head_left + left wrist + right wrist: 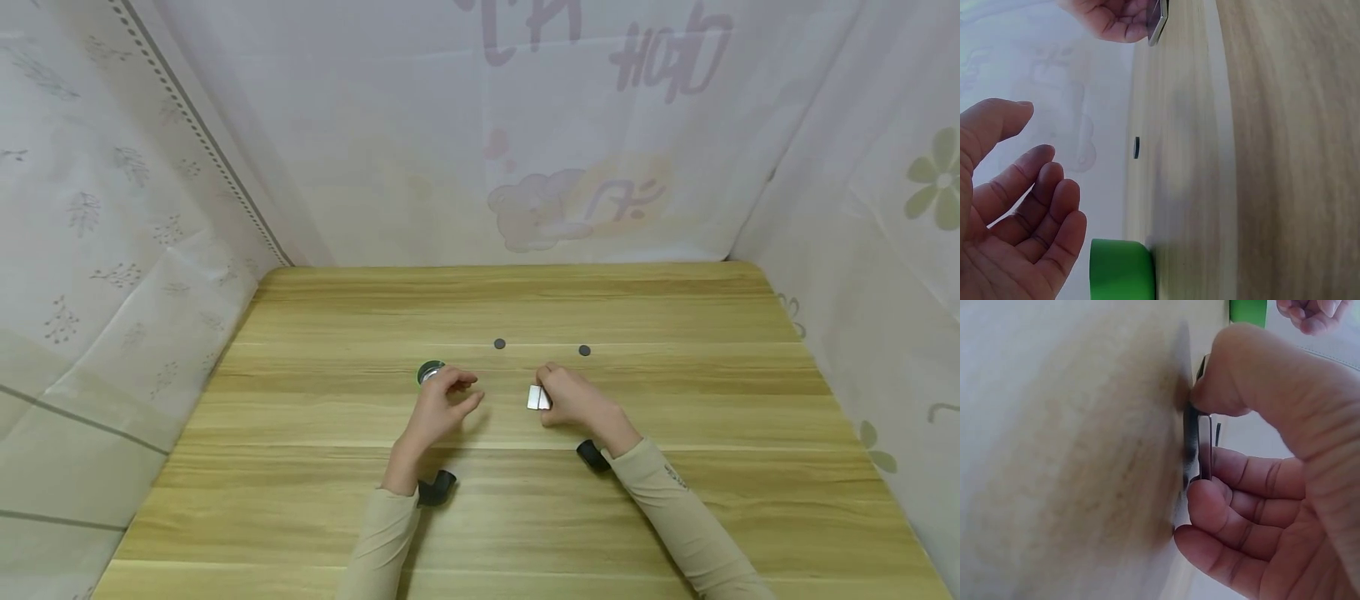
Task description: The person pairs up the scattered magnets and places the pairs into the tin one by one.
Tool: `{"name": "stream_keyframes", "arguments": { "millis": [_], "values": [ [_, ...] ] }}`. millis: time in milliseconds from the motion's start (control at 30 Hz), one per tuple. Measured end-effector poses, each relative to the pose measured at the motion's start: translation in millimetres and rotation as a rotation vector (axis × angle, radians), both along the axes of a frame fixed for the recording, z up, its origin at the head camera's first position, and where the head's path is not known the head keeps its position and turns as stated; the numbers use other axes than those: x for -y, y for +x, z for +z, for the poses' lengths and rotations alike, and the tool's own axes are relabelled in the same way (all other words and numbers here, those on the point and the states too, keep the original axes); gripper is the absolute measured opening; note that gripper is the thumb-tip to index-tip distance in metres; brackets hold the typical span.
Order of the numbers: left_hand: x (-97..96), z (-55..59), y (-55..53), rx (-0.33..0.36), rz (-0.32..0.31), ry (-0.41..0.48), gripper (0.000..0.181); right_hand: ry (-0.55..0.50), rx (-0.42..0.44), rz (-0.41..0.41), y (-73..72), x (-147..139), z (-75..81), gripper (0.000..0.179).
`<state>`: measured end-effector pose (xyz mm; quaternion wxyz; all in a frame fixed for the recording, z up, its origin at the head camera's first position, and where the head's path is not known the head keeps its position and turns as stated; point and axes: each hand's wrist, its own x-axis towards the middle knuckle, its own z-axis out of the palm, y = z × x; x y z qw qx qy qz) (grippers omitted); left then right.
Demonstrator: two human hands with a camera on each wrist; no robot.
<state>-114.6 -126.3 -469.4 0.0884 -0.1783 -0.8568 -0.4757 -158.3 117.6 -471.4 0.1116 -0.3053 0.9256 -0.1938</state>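
Observation:
My right hand pinches a small flat rectangular thing with a shiny silver face between thumb and fingers, low over the wooden table. The right wrist view shows its thin metallic edge between the thumb and the fingertips. A dark line crosses the silver face in the head view. My left hand holds nothing; its fingers are loosely bent, thumb apart from them. Beside it stands a small round green container, its top partly covered by that hand in the head view.
Two small dark discs, one left and one right, lie on the table beyond my hands. Black wrist devices show at the left wrist and the right wrist. A patterned cloth hangs behind the far edge.

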Motion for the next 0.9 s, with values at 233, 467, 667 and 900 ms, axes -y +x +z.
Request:
{"name": "stream_keyframes", "arguments": {
  "millis": [233, 467, 667, 900],
  "values": [
    [4.8, 0.4, 3.2, -0.006, 0.012, 0.012, 0.021, -0.001, -0.002, 0.000, 2.0, 0, 2.2, 0.027],
    [11.9, 3.1, 6.9, -0.019, 0.033, 0.027, 0.024, -0.006, -0.007, 0.011, 0.5, 1, 2.2, 0.031],
    [19.7, 1.6, 7.6, -0.060, 0.071, 0.033, 0.023, -0.007, -0.005, 0.016, -0.8, 1, 2.7, 0.032],
    [28.2, 1.9, 7.5, -0.067, 0.127, 0.063, 0.025, 0.009, -0.017, 0.018, -0.9, 0, 2.3, 0.030]
  ]
}}
